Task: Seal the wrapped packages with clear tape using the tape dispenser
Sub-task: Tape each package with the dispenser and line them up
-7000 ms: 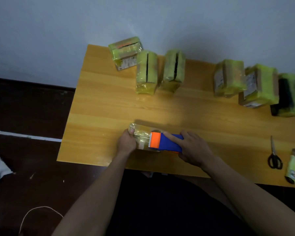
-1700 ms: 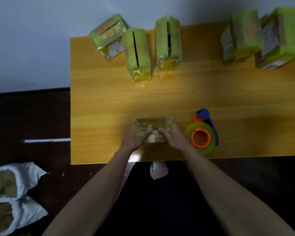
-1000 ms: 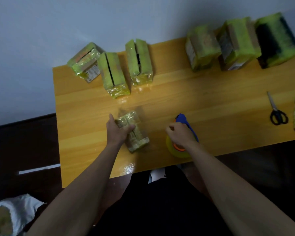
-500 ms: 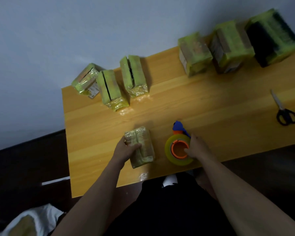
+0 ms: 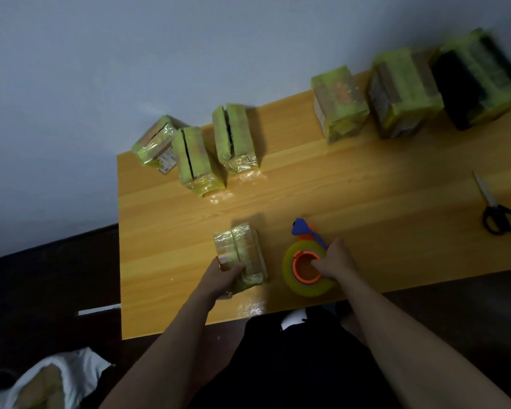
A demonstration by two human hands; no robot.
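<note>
A small package (image 5: 242, 252) wrapped in clear film lies near the front edge of the wooden table (image 5: 351, 196). My left hand (image 5: 223, 277) grips its near end. To its right lies the tape dispenser (image 5: 306, 262), with a blue handle, an orange hub and a roll of clear tape. My right hand (image 5: 335, 258) is on the dispenser, fingers reaching into the orange hub.
Three green-wrapped packages (image 5: 198, 160) stand at the back left and three bigger ones (image 5: 401, 93) at the back right, by the wall. Black-handled scissors (image 5: 497, 212) lie at the right. A white bag (image 5: 50, 379) sits on the dark floor at lower left.
The dispenser was set down beside the package, which my left hand turned lengthwise. My right hand moved onto the dispenser's hub. The view has shifted with my head.
</note>
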